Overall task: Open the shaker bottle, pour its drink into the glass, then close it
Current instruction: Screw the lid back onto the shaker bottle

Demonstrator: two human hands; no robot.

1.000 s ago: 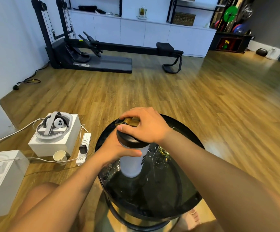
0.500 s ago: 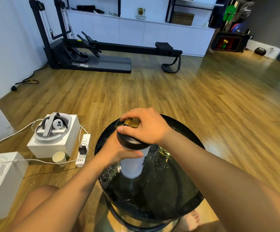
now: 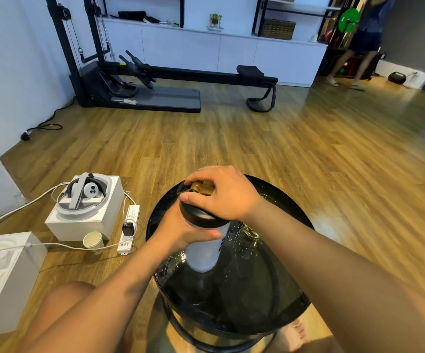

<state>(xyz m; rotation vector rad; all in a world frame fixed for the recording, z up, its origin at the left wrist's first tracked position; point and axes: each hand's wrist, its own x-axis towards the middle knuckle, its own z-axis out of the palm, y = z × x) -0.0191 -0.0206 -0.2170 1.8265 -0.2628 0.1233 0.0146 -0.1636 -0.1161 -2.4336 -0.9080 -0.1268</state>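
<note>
A white shaker bottle [image 3: 202,253] stands upright on a round black glass table [image 3: 292,296]. Its black lid [image 3: 201,216] carries a gold flip cap [image 3: 202,188]. My left hand [image 3: 180,230] wraps around the bottle's upper body just under the lid. My right hand [image 3: 221,194] grips the lid from above, fingers over the gold cap. A glass [image 3: 250,231] with a yellowish liquid stands just right of the bottle, mostly hidden behind my right forearm. Water drops lie on the table around it.
On the wooden floor to the left are a white box [image 3: 84,217] with a headset on top, a paper cup [image 3: 93,239], a power strip [image 3: 129,229] and a second white box [image 3: 0,278]. A person stands far back right. My knee shows at the bottom left.
Both hands keep the same grip on the bottle and lid. The view has shifted slightly, and a person has come into view at the far back right.
</note>
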